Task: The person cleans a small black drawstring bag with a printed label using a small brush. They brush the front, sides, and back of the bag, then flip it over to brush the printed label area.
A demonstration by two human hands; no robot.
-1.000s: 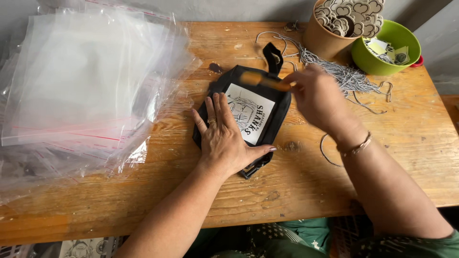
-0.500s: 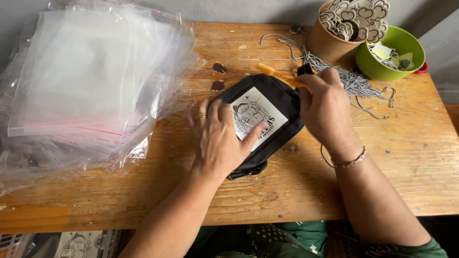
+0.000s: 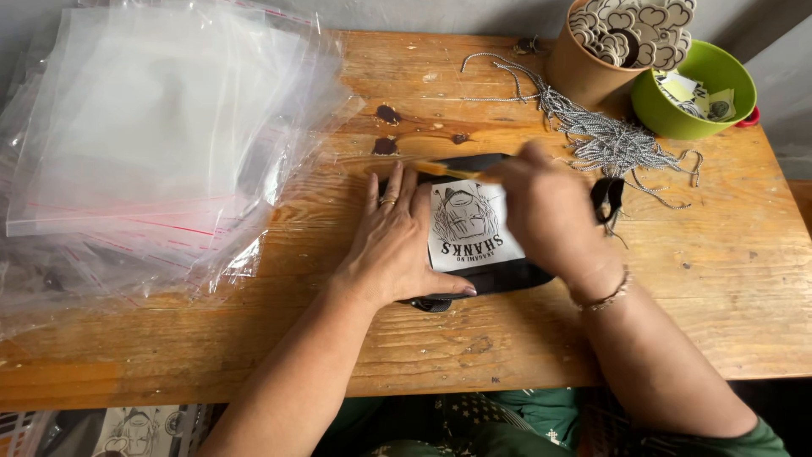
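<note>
- Left hand (image 3: 397, 245) lies open and flat on the black pouch (image 3: 499, 275).
- Right hand (image 3: 550, 216) grips a blurred orange stick (image 3: 448, 172) over the pouch.
- Clear bags (image 3: 152, 127) lie stacked on the wooden surface (image 3: 719, 279).

Black pouch (image 3: 495, 275), white printed patch (image 3: 465, 227); green bowl (image 3: 726, 72).

Soft, even daylight, fairly bright; shadows are faint. Mild glare whitens the clear plastic bags (image 3: 144, 127) at upper left. The right hand (image 3: 545, 216) shows slight motion blur; the rest is sharp.
</note>
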